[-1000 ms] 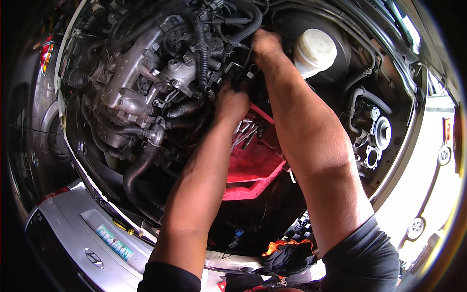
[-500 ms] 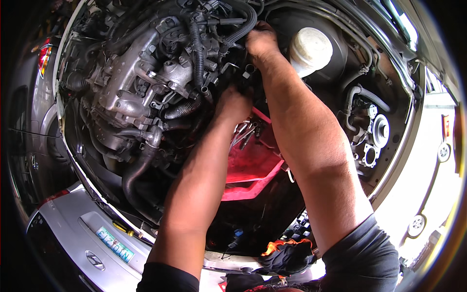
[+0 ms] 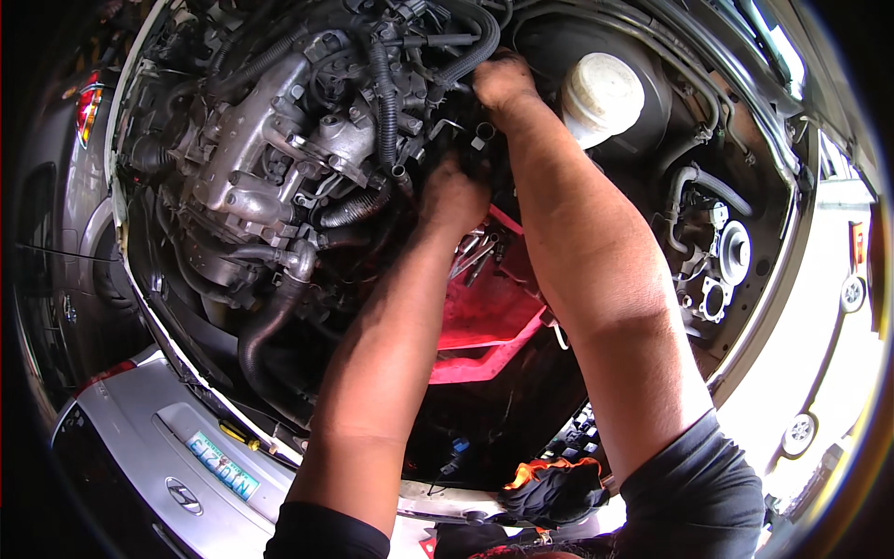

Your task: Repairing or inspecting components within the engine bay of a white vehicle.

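Observation:
Both my arms reach deep into a car's engine bay. My left hand (image 3: pixel 454 196) is down beside the engine (image 3: pixel 270 158), its fingers lost in shadow among dark parts. Farther in, my right hand (image 3: pixel 504 82) is curled next to a thick ribbed black hose (image 3: pixel 475 58); its fingertips are hidden, and whatever they grip cannot be made out. Between the hands a small open pipe end (image 3: pixel 485 129) shows. Below my left hand lies a red plastic tray (image 3: pixel 484 321) with several metal sockets and wrenches (image 3: pixel 477 253) in it.
A white fluid reservoir (image 3: pixel 602 98) stands right of my right hand. A loose pump-like part with a round pulley (image 3: pixel 734 253) lies at the right edge of the bay. Black and orange gloves (image 3: pixel 556 489) rest on the front edge, and a yellow-handled screwdriver (image 3: pixel 239 435) lies at lower left.
The whole view has shifted slightly, so the engine sits a little farther right. Both hands stay in nearly the same places, with only a small movement of the right hand.

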Demonstrator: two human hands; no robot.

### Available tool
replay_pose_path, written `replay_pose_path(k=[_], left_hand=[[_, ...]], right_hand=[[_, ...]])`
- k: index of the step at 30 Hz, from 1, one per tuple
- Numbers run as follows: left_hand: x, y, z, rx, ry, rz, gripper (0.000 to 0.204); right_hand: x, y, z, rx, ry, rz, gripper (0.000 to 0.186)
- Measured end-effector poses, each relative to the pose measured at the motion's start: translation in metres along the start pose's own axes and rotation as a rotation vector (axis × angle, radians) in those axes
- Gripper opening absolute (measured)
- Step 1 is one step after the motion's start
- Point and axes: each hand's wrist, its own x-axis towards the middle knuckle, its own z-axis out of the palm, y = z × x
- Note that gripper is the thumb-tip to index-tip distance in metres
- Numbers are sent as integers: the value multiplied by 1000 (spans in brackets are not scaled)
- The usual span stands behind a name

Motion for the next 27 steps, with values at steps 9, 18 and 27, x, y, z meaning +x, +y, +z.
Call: replay_pose_path(k=[9,18,27], left_hand=[[4,7,3,48,-15,-103,50],[13,12,-16,417,-312,83,62],[-2,10,-5,4,34,-82,69]], right_hand=[[5,-6,-9,-395,-200,-61,43],[10,3,-1,-637,-114,-214,40],[6,-1,-6,-429,-85,-107,34]])
